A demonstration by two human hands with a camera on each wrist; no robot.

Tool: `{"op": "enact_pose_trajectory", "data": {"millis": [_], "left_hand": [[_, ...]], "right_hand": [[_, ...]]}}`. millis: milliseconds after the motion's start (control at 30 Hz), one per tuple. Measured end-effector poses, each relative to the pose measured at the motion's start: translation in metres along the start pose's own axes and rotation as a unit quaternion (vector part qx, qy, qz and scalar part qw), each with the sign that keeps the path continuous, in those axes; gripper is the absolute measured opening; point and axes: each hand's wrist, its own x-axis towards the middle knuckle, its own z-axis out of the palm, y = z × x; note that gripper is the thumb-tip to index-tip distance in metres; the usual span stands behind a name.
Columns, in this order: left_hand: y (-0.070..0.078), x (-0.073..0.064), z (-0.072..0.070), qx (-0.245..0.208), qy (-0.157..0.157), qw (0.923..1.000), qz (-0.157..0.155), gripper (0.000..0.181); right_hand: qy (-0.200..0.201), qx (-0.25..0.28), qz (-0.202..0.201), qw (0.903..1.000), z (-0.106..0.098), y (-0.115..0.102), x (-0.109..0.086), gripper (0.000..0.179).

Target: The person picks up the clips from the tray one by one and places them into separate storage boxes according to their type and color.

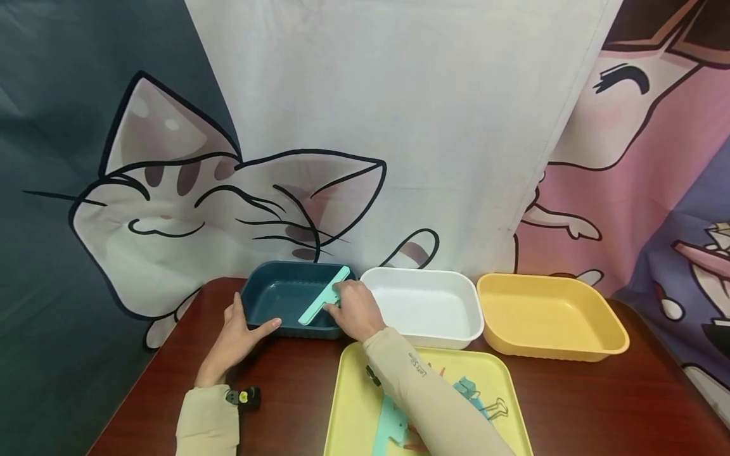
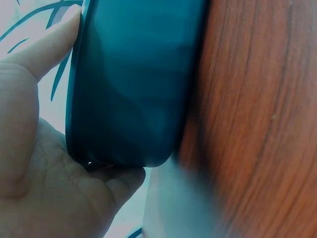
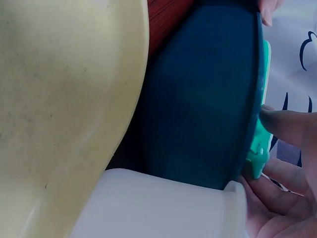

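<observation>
My right hand [image 1: 358,309] pinches a long mint-green bag clip [image 1: 325,296] between thumb and fingers. The clip slants over the right part of a dark blue bin [image 1: 272,288]. In the right wrist view, the clip [image 3: 260,156] shows just past the bin's rim, beside my thumb. At the bin's front left corner is my left hand [image 1: 235,339], spread, with its thumb at the front rim and its fingers along the left side. The left wrist view shows that thumb touching the rim of the bin [image 2: 133,89].
A white bin [image 1: 424,301] and a yellow bin [image 1: 550,310] stand in a row to the right. In front, a pale yellow tray [image 1: 353,380] holds another mint-green clip [image 1: 388,424], binder clips [image 1: 470,389] and reddish pieces, partly hidden under my right forearm. A printed cloth hangs behind the table.
</observation>
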Motion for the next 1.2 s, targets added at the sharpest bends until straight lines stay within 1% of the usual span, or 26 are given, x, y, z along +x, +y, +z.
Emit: {"op": "enact_pose_trajectory", "data": {"millis": [400, 667, 900, 1033, 1200], "left_hand": [[-0.001, 0.001, 0.001, 0.000, 0.003, 1.0000, 0.000, 0.126], [-0.001, 0.001, 0.001, -0.003, 0.003, 1.0000, -0.003, 0.126], [0.001, 0.001, 0.000, 0.001, 0.001, 1.0000, -0.007, 0.127], [0.000, 0.001, -0.001, 0.001, 0.002, 1.0000, -0.008, 0.127], [-0.001, 0.003, 0.000, 0.001, 0.002, 1.0000, -0.008, 0.127]], "right_hand": [[-0.025, -0.005, 0.020, 0.9995, 0.006, -0.001, 0.007, 0.038], [-0.048, -0.044, 0.017, 0.9977, 0.013, -0.001, 0.009, 0.032], [-0.051, -0.074, 0.006, 0.9959, 0.018, -0.002, 0.012, 0.024], [-0.056, -0.095, 0.000, 0.9939, 0.019, -0.004, 0.013, 0.022], [-0.077, -0.122, 0.004, 0.9896, 0.020, -0.007, 0.014, 0.023]]}}
